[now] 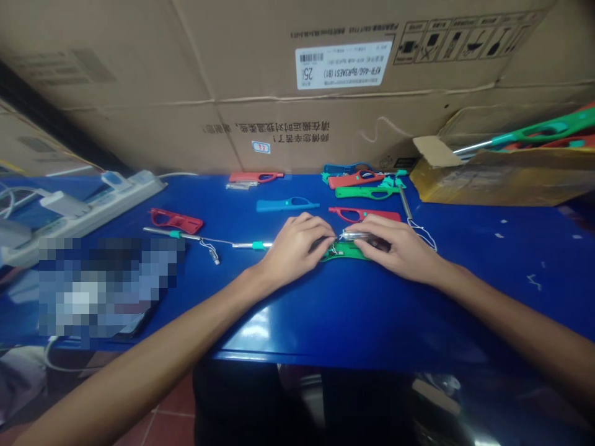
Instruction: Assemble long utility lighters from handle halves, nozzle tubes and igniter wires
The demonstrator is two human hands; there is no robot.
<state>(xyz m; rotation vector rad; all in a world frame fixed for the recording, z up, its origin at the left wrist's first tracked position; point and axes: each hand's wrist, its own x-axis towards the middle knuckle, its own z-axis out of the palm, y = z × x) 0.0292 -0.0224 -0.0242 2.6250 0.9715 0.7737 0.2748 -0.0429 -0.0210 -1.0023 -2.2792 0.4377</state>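
Observation:
A green lighter shell half (349, 252) lies on the blue table between my two hands. My left hand (297, 248) is closed in a pinch at the shell's left end, beside a thin white wire (333, 249); what its fingertips hold is too small to make out. From under this hand a metal lighter tube (251, 246) with a teal collar sticks out to the left. My right hand (400, 246) grips a shiny, clear-looking lighter fuel tank (355, 236) just above the shell. A red shell half (344, 214) lies just behind both hands.
More shells lie behind: blue (287, 204), red (175, 220), and a stack (365, 192). Another wired tube (160, 232) is at left. A power strip (93, 214) and a blurred-out object (111, 288) stand left. An open carton (488, 179) of lighters stands right; a big cardboard box (251, 68) backs the table.

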